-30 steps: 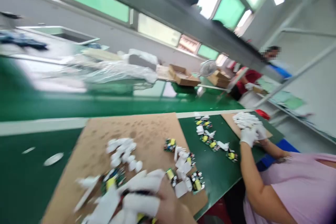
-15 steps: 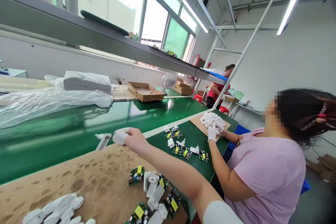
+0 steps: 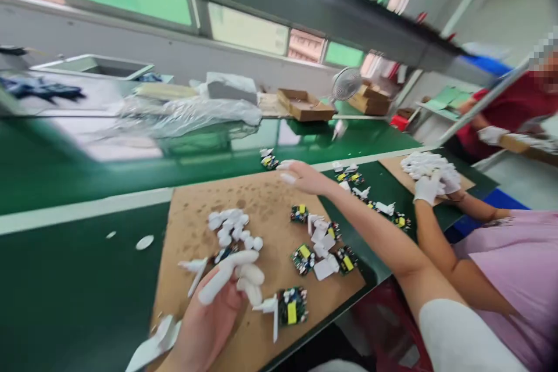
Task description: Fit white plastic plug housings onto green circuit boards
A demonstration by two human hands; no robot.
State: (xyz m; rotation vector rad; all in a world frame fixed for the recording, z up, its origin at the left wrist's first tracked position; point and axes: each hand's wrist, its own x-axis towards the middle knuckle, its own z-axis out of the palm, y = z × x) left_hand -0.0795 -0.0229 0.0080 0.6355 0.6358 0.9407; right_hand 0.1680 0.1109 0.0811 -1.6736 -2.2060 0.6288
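My right hand [image 3: 303, 177] reaches over the far edge of the cardboard sheet [image 3: 270, 197], with white covers on its fingertips. Its fingers are stretched out and nothing shows in them. Just beyond them, a circuit board with a white plastic part [image 3: 268, 158] lies on the green surface. In the foreground, my left hand [image 3: 222, 302] is loosely curled, its covered fingers apart and no held object visible. To its right is a circuit board [image 3: 293, 306] beside a white pronged plug part [image 3: 268, 307]. Another white pronged part [image 3: 197, 270] is at its left.
White round pieces [image 3: 233, 226] are heaped on the cardboard, near several boards and white housings [image 3: 322, 238]. A co-worker in pink [image 3: 501, 267] sits at right, gloved hands at a white pile [image 3: 425, 165]. A fan [image 3: 346, 84] and open carton [image 3: 305, 106] stand behind.
The view has swung left and down, bringing my left hand into sight. My right hand's fingers are now stretched out, slightly apart from the white part and board on the green surface.
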